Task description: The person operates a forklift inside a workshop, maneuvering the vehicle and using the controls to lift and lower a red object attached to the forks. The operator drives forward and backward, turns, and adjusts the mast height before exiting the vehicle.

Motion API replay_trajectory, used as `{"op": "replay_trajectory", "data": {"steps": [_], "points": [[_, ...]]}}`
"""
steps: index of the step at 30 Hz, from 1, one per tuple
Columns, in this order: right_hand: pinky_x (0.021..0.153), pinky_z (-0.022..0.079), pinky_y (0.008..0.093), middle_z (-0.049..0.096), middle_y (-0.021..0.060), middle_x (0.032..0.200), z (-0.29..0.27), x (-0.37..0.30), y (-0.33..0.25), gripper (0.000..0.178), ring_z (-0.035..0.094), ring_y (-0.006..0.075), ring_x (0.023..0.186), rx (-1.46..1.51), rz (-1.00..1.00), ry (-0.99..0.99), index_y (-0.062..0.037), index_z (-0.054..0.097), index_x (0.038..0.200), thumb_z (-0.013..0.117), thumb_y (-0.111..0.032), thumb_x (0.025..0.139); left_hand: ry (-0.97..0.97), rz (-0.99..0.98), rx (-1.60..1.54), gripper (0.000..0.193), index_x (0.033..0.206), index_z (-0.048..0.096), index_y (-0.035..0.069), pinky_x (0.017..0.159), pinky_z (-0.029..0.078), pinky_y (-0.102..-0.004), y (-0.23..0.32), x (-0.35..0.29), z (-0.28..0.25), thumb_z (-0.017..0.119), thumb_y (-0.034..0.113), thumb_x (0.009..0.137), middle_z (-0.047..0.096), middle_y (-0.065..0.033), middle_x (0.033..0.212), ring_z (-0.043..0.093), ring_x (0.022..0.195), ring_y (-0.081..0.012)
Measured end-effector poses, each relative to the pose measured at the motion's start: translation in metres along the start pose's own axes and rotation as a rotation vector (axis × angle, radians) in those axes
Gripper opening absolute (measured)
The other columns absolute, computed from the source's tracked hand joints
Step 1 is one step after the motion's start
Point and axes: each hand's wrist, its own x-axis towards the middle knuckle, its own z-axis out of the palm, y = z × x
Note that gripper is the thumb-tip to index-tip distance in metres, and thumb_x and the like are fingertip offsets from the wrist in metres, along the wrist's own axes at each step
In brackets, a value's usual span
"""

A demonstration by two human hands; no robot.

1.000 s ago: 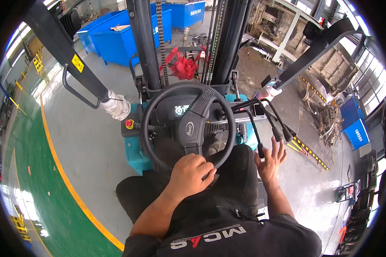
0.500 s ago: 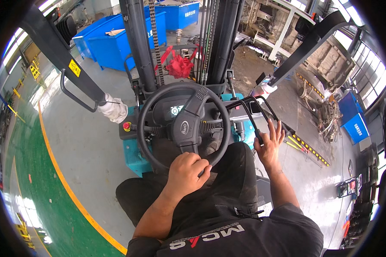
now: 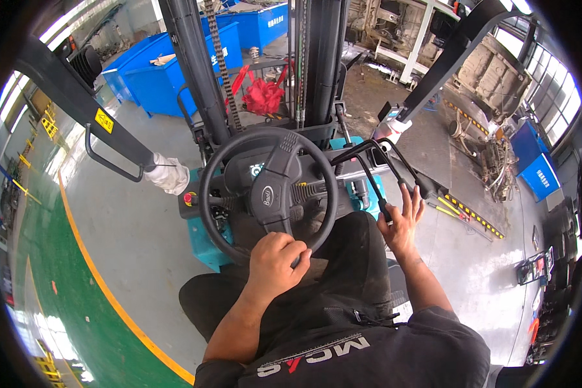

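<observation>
My left hand (image 3: 276, 262) is closed around the lower rim of a black steering wheel (image 3: 208, 194), at the foot of its spoke. To the right, my right hand (image 3: 401, 223) has its thumb and forefinger at the dark end of a bent black control lever (image 3: 370, 178). Its other fingers reach up and apart beside a second lever (image 3: 401, 160). Behind the wheel sits a small lit display (image 3: 257, 170). A red button (image 3: 189, 198) is on the left of the console.
Ahead rises a black forklift mast (image 3: 195, 64) with chains and a red ribbon bow (image 3: 263, 97). Blue bins (image 3: 158, 87) stand beyond it, at the far left. Scrap vehicle parts (image 3: 491, 165) lie at right. A yellow-black striped bar (image 3: 475, 216) is near the right hand.
The view has shifted slightly, so the wheel, mast and bins appear a little further left. My left hand keeps its hold on the wheel, and my right hand stays at the levers.
</observation>
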Motion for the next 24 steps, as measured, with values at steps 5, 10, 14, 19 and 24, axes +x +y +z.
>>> {"op": "replay_trajectory", "data": {"steps": [5,10,14,19,24], "points": [[0.127,0.020,0.0674,0.046,0.0226,0.167,0.002,0.037,-0.007,0.030,0.030,0.0525,0.159,0.063,-0.029,0.062,-0.0110,0.074,0.110,0.083,-0.022,0.083,-0.023,-0.011,-0.022,0.015,0.088,0.071,0.007,0.069,0.053,-0.0412,-0.005,-0.005,0.000,0.085,0.007,0.081,0.063,-0.0065,0.089,0.065,0.079,-0.0286],[0.122,0.034,0.0631,0.047,0.0256,0.162,0.011,0.037,-0.007,0.048,0.042,0.0515,0.148,0.059,-0.057,0.099,-0.0109,0.073,0.124,0.086,-0.024,0.080,-0.019,-0.018,-0.010,0.015,0.088,0.071,0.007,0.069,0.053,-0.0410,-0.008,-0.005,0.001,0.084,0.006,0.080,0.063,-0.0065,0.088,0.065,0.079,-0.0284],[0.120,0.039,0.0617,0.045,0.0278,0.162,0.009,0.011,-0.008,0.076,0.042,0.0508,0.146,-0.005,-0.002,0.020,-0.0110,0.060,0.148,0.088,-0.026,0.079,-0.006,-0.016,-0.012,0.015,0.088,0.071,0.007,0.068,0.052,-0.0410,-0.009,-0.004,0.003,0.084,0.005,0.080,0.062,-0.0066,0.088,0.065,0.079,-0.0282],[0.123,0.033,0.0622,0.042,0.0284,0.166,0.023,-0.051,0.007,0.089,0.041,0.0512,0.147,-0.051,-0.019,-0.043,0.0013,0.044,0.156,0.084,-0.032,0.083,-0.004,-0.016,-0.004,0.016,0.088,0.071,0.007,0.069,0.052,-0.0411,-0.010,-0.005,0.004,0.084,0.005,0.080,0.062,-0.0068,0.087,0.065,0.079,-0.0283],[0.122,0.032,0.0631,0.043,0.0280,0.165,0.037,-0.049,0.009,0.092,0.040,0.0511,0.147,-0.050,0.002,-0.011,0.0019,0.041,0.156,0.084,-0.032,0.083,0.015,-0.012,-0.007,0.016,0.088,0.071,0.006,0.069,0.052,-0.0414,-0.013,-0.001,0.006,0.084,0.005,0.080,0.062,-0.0069,0.086,0.065,0.079,-0.0287]]}}
